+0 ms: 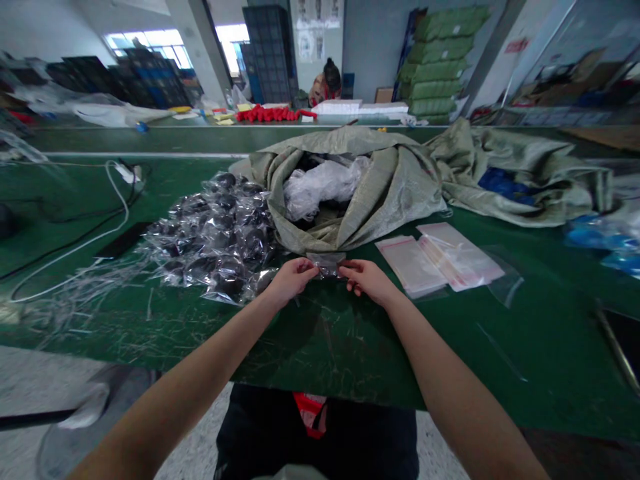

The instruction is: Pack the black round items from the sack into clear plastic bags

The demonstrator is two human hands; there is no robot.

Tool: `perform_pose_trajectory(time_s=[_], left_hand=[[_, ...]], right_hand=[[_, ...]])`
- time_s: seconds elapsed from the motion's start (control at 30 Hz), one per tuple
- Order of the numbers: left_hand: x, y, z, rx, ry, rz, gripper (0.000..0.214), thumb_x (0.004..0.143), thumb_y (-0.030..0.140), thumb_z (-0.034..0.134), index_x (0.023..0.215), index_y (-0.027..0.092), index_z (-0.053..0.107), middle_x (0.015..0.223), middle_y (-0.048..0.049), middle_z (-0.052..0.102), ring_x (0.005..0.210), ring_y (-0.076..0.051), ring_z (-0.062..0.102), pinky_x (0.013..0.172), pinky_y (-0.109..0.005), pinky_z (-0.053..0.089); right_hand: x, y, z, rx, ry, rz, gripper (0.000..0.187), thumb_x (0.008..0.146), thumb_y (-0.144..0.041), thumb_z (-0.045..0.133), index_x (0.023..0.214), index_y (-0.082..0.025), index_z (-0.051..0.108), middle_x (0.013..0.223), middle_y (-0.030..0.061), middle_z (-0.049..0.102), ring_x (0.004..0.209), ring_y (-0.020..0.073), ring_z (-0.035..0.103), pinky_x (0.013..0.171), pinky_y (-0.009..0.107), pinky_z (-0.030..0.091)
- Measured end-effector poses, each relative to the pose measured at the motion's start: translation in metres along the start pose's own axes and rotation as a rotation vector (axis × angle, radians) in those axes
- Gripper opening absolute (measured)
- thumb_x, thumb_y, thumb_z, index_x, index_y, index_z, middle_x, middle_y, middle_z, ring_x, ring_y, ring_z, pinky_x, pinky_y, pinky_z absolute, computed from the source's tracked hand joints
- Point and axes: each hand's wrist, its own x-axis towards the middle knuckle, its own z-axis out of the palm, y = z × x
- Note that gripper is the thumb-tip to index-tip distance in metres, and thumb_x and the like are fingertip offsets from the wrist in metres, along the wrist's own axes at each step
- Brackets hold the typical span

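At the near middle of the green bench (350,347), a small clear bag (327,265) is held between the person's two hands. The left hand (293,279) has its grip pinched tight on the bag's left edge, thumb over fingers. The right hand (367,279) has its grip closed the same way on the right edge, so the film lies flat between them. Whether the bag rests on the bench or sits just above it cannot be told. Both forearms reach in from the near edge.

Just beyond the bag, touching or nearly touching it, is the mouth of a grey-green woven sack (380,193). The sack is slumped open, with crumpled white plastic (320,183) showing inside. To the left of the hands and against the sack lies a pile of dark items in glossy clear bags (220,233). Further left are loose strips of clear film (75,287), a flat black device (123,241) and a white cable (119,200) that loops toward the far side.

To the right of the right hand, near but apart from it, lies a flat stack of empty clear bags with red strips (440,263). Beyond that stack, a second crumpled sack (530,167) spreads to the far right, with something blue (503,183) in its folds.

Far across the room, another person (327,80) sits at a further bench beside a row of red items (270,113). Stacked green sacks (440,60) stand to the right of them.
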Motion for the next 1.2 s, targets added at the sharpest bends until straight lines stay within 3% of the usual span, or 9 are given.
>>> perform_pose_trajectory(time_s=[0.17, 0.33, 0.43, 0.53, 0.63, 0.77, 0.87, 0.97, 1.2], left_hand=[[-0.016, 0.010, -0.006, -0.233, -0.097, -0.022, 0.041, 0.065, 0.045, 0.081, 0.080, 0.015, 0.057, 0.056, 0.0096, 0.038, 0.040, 0.000, 0.023, 0.038, -0.018, 0.014], [-0.027, 0.015, -0.029, -0.249, -0.100, -0.087, 0.041, 0.065, 0.045, 0.082, 0.080, 0.017, 0.056, 0.052, 0.0111, 0.033, 0.039, -0.001, 0.021, 0.038, -0.020, 0.011], [-0.029, 0.034, -0.063, -0.045, 0.194, -0.008, 0.037, 0.070, 0.046, 0.076, 0.085, 0.016, 0.060, 0.055, 0.0071, 0.043, 0.042, -0.004, 0.028, 0.040, -0.022, 0.016], [-0.022, 0.063, -0.104, 0.452, 0.750, 0.359, 0.024, 0.081, 0.039, 0.067, 0.088, 0.017, 0.063, 0.086, -0.0020, 0.063, 0.077, -0.012, 0.054, 0.056, -0.022, 0.032], [0.002, 0.082, -0.134, 0.866, 0.919, 0.590, 0.024, 0.095, 0.033, 0.047, 0.103, 0.016, 0.062, 0.124, -0.0054, 0.058, 0.112, -0.017, 0.049, 0.072, -0.023, 0.033], [0.049, 0.082, -0.153, 1.152, 0.687, 0.343, 0.018, 0.093, 0.022, 0.049, 0.105, 0.016, 0.061, 0.118, -0.0030, 0.058, 0.088, -0.013, 0.051, 0.070, -0.023, 0.030], [0.073, 0.084, -0.161, 1.179, 0.624, 0.238, 0.008, 0.082, 0.019, 0.062, 0.089, 0.014, 0.063, 0.087, -0.0037, 0.062, 0.082, -0.017, 0.053, 0.072, -0.024, 0.034], [0.077, 0.095, -0.163, 1.268, 0.615, 0.183, 0.021, 0.078, 0.025, 0.065, 0.096, 0.013, 0.064, 0.089, -0.0100, 0.064, 0.088, -0.025, 0.057, 0.074, -0.032, 0.040], [0.042, 0.113, -0.108, 1.355, 0.601, 0.461, 0.037, 0.093, 0.033, 0.039, 0.117, 0.014, 0.060, 0.121, -0.0144, 0.061, 0.095, -0.028, 0.061, 0.079, -0.039, 0.043]], right_hand=[[-0.008, -0.006, 0.009, 0.275, -0.122, -0.009, 0.039, 0.058, -0.038, 0.086, 0.077, -0.015, 0.061, 0.063, -0.0035, 0.061, 0.042, 0.0014, 0.037, 0.036, 0.014, 0.020], [-0.015, -0.012, 0.022, 0.267, -0.167, -0.042, 0.040, 0.060, -0.043, 0.083, 0.083, -0.017, 0.062, 0.071, -0.0008, 0.067, 0.042, 0.0028, 0.038, 0.037, 0.017, 0.022], [-0.012, -0.018, 0.008, 0.102, 0.001, -0.091, 0.037, 0.073, -0.047, 0.072, 0.094, -0.017, 0.065, 0.084, 0.0042, 0.071, 0.046, 0.0068, 0.047, 0.039, 0.021, 0.030], [-0.008, -0.023, -0.021, -0.286, 0.368, -0.214, 0.025, 0.084, -0.039, 0.059, 0.092, -0.017, 0.067, 0.086, 0.0071, 0.071, 0.060, 0.0135, 0.058, 0.053, 0.027, 0.044], [-0.009, -0.023, -0.048, -0.837, 0.695, -0.312, 0.022, 0.086, -0.029, 0.057, 0.097, -0.013, 0.068, 0.095, 0.0149, 0.070, 0.090, 0.0252, 0.064, 0.085, 0.040, 0.048], [-0.013, -0.015, -0.062, -1.274, 0.756, -0.142, 0.030, 0.083, -0.029, 0.066, 0.102, -0.005, 0.070, 0.109, 0.0268, 0.065, 0.110, 0.0368, 0.058, 0.093, 0.046, 0.044], [-0.016, -0.011, -0.063, -1.342, 0.683, -0.016, 0.023, 0.085, -0.023, 0.062, 0.097, -0.006, 0.071, 0.103, 0.0262, 0.067, 0.104, 0.0358, 0.062, 0.085, 0.042, 0.048], [-0.018, -0.016, -0.061, -1.343, 0.658, 0.053, 0.024, 0.089, -0.015, 0.051, 0.095, -0.005, 0.072, 0.097, 0.0245, 0.068, 0.101, 0.0336, 0.065, 0.079, 0.037, 0.050], [-0.022, -0.027, -0.060, -1.315, 0.720, 0.175, 0.028, 0.091, -0.014, 0.045, 0.099, -0.006, 0.071, 0.100, 0.0225, 0.071, 0.097, 0.0306, 0.069, 0.079, 0.035, 0.051]])
